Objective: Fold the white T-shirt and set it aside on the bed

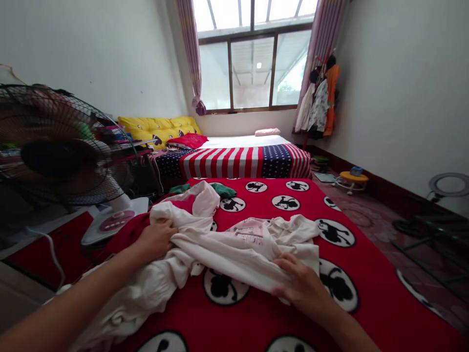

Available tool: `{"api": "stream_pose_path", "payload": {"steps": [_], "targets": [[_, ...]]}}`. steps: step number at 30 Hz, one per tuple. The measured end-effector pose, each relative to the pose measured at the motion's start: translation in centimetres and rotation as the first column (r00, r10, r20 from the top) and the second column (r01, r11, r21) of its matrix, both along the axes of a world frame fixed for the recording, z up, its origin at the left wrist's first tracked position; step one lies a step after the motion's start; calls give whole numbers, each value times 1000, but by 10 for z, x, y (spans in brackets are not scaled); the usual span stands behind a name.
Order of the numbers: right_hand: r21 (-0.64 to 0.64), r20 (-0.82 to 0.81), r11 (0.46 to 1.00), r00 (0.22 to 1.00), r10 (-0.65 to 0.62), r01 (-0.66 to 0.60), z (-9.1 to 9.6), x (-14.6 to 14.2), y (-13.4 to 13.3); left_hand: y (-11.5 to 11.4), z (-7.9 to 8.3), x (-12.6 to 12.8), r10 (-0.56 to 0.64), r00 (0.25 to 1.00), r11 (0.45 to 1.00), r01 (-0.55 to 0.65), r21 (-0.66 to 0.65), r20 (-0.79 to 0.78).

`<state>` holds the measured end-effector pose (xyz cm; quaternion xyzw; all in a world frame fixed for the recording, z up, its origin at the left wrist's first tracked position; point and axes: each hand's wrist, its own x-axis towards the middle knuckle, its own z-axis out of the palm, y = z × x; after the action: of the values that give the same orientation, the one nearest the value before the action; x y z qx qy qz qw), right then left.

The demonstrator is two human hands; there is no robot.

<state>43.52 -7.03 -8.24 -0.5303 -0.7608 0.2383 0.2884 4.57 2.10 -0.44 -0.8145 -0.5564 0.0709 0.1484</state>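
Observation:
A white shirt (234, 252) with a pink and grey print lies crumpled and stretched sideways across a red bedspread (264, 320) patterned with black figures in white circles. On its left part, my left hand (159, 238) has its fingers curled into the white cloth. My right hand (302, 283) pinches the shirt's near edge toward the right, slightly blurred. More crumpled white clothing (142, 288) lies beneath my left forearm; where it parts from the shirt I cannot tell. Beyond my left hand are a white and pink garment (205, 198) and a green cloth (223, 190).
At the left stands a caged fan (54, 151) on a white base. Behind is another bed with a striped, starred cover (230, 161) and yellow cushion (157, 128). Clothes (318, 105) hang by the window. A yellow stool (353, 178) and a ring light (449, 185) stand right.

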Motion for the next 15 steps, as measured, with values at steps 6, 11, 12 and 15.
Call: {"api": "stream_pose_path", "payload": {"steps": [6,11,12,15], "targets": [[9,-33,1000,999,14,-14,5,2,-3,-12,-2,0,2,987,999,-10,51,160],[110,-250,964,946,-207,241,7,15,4,-36,24,5,-229,757,969,116,219,612],[72,-325,949,907,-268,306,10,19,6,-43,26,9,-262,670,963,139,229,695],[-116,-555,919,742,-375,378,30,28,6,-67,29,20,-253,442,967,153,205,861]]}}
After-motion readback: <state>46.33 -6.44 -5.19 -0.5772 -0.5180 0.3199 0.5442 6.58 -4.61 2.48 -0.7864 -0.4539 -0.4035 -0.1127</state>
